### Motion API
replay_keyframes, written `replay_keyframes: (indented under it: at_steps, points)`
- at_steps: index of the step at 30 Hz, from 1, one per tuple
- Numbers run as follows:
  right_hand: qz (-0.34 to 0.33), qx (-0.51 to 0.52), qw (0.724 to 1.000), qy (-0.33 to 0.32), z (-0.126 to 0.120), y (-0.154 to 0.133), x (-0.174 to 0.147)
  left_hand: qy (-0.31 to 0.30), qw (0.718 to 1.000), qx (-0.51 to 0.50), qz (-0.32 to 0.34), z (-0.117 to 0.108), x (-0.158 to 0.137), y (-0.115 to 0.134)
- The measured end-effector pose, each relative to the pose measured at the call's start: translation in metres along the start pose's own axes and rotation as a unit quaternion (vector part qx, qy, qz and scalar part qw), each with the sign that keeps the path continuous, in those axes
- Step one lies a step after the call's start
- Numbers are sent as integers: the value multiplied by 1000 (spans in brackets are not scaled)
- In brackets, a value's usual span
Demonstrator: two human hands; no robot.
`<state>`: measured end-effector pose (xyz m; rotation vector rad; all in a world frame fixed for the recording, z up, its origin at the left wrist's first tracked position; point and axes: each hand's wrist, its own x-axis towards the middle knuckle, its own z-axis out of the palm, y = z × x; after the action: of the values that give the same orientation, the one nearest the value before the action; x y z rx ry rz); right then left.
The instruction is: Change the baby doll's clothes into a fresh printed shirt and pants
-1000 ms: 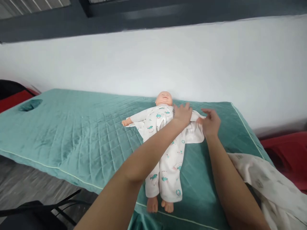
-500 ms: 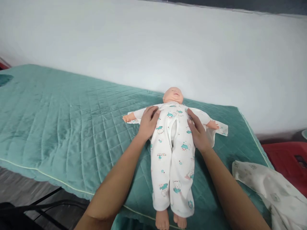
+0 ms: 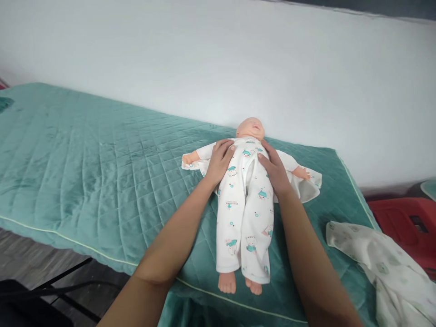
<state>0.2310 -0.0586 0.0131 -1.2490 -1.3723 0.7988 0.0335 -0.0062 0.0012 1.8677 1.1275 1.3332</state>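
A baby doll lies on its back on the green quilted cover, head toward the wall. Its white printed pants have an opening at the crotch and reach to the ankles, leaving the feet bare. My left hand wraps round one side of the doll's torso, thumb on the front. On the opposite side, my right hand holds it the same way; some fingertips are hidden. The doll's arms stretch outward over a spread white printed garment, partly beneath its body.
The green quilted cover extends far to the left along a white wall. Crumpled white printed cloth lies at the right front. Beyond the right edge stands a red plastic object. Black metal legs show at lower left.
Both hands and the doll have shifted away from me, toward the wall. The doll's feet, formerly at the front edge, now lie farther in. The view has also tilted slightly.
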Motion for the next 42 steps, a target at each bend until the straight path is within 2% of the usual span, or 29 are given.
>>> replay_keyframes:
  at_steps: [5, 10, 15, 19, 25, 33, 42]
  points:
    - [0, -7, 1000, -10, 1, -4, 8, -21, 1000, 6, -22, 0, 0, 1]
    - [28, -4, 999, -17, 1, -9, 15, -55, 997, -20, -50, -1, 0, 1]
    - [63, 3, 998, -19, -1, -3, 19, -81, 995, -27, -48, -4, 0, 1]
    - [65, 2, 998, -12, 1, -5, 19, -85, 994, -29, -57, -7, -1, 2]
    - [13, -68, 998, 0, 5, -17, 13, -76, 995, -49, -44, -9, -2, 4]
    - [-94, -159, 981, 56, 11, -23, -1, -83, 995, -39, -39, -13, -3, 8]
    - [-166, -113, 972, 124, 16, -22, -15, -64, 997, 3, 44, -14, -6, 5]
